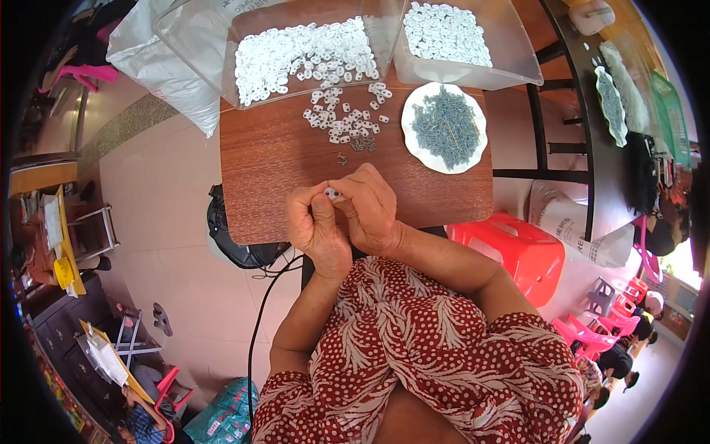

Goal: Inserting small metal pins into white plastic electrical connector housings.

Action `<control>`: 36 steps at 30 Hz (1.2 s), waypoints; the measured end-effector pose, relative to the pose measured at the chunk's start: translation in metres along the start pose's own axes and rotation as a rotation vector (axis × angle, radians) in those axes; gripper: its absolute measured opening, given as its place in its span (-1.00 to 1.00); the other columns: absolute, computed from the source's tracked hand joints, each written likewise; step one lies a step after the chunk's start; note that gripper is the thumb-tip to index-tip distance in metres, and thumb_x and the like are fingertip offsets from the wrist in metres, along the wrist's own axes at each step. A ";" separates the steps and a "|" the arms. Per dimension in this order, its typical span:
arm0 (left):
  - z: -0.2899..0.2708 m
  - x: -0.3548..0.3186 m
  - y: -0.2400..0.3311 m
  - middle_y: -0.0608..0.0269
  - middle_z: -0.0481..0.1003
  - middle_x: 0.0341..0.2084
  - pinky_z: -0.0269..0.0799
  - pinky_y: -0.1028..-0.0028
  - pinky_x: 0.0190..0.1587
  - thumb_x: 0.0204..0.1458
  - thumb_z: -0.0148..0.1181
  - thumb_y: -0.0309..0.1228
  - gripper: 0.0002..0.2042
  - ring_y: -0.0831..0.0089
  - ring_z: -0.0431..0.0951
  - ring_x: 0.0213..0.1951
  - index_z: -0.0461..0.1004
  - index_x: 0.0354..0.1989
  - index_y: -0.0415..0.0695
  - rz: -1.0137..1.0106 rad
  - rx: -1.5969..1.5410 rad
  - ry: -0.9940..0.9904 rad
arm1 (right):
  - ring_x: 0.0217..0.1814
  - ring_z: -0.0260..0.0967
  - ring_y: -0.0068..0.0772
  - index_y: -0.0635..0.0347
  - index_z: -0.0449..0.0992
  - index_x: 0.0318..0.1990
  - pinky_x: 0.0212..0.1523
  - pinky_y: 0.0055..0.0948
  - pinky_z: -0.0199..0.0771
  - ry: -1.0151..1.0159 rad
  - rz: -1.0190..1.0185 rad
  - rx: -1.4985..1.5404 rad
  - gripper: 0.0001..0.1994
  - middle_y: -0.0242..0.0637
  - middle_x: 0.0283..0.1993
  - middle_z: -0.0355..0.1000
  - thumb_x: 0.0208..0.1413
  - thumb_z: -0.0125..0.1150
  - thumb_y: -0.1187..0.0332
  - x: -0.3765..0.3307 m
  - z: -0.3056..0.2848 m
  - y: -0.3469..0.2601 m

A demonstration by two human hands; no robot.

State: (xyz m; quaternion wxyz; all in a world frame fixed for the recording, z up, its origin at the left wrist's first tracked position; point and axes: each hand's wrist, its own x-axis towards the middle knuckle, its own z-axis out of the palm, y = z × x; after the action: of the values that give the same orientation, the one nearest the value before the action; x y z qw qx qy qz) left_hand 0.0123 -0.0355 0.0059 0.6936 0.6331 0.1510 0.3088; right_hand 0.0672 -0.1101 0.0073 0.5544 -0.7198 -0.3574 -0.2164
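Red patterned clothing (pixel 436 348) fills the near side, and beyond it, over the near part of the brown surface (pixel 274 159), left hand (pixel 319 228) and right hand (pixel 372 206) meet, fingers closed on one small white piece (pixel 331 192) between them! Farther off, loose white pieces (pixel 342 120) lie scattered beside grey screw-like bits (pixel 362 143); to the right, a scalloped plate (pixel 417 101) brims with more.

Head-worn fisheye; looks down at nearby table (pixel 266 163)
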 end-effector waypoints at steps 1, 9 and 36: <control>0.000 0.000 0.000 0.32 0.38 -0.35 0.29 0.58 -0.17 0.16 -0.01 -0.33 -0.80 0.62 0.34 -0.29 0.37 -0.26 -0.24 0.001 0.001 0.001 | -0.49 0.23 -0.29 0.43 0.39 -0.22 -0.54 -0.45 0.23 0.004 -0.006 0.002 -0.73 -0.17 -0.41 0.34 -0.19 0.13 0.69 0.000 0.001 0.000; -0.001 0.005 0.001 0.26 0.40 -0.24 0.31 0.55 -0.12 0.17 -0.04 -0.40 -0.80 0.58 0.37 -0.22 0.37 -0.15 -0.28 0.040 0.046 0.028 | -0.41 0.28 -0.27 0.36 0.42 -0.19 -0.45 -0.43 0.31 -0.011 0.065 0.009 -0.72 -0.18 -0.36 0.38 -0.14 0.15 0.66 0.006 0.003 -0.001; -0.018 0.014 -0.072 0.30 0.42 -0.43 0.32 0.57 -0.27 0.02 0.10 -0.54 -0.84 0.56 0.39 -0.36 0.46 -0.21 -0.19 -0.274 0.381 -0.088 | -0.40 0.28 -0.67 0.29 0.52 -0.21 -0.41 -0.69 0.25 0.157 0.648 -0.087 -0.80 -0.42 -0.42 0.43 -0.03 0.16 0.51 0.075 -0.113 0.094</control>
State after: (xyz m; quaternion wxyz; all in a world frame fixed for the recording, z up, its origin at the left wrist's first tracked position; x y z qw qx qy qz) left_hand 0.0296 -0.0131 -0.0642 0.6031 0.7389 0.2607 0.1496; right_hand 0.1966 -0.2096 0.0335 0.5890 -0.8001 -0.0567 -0.0985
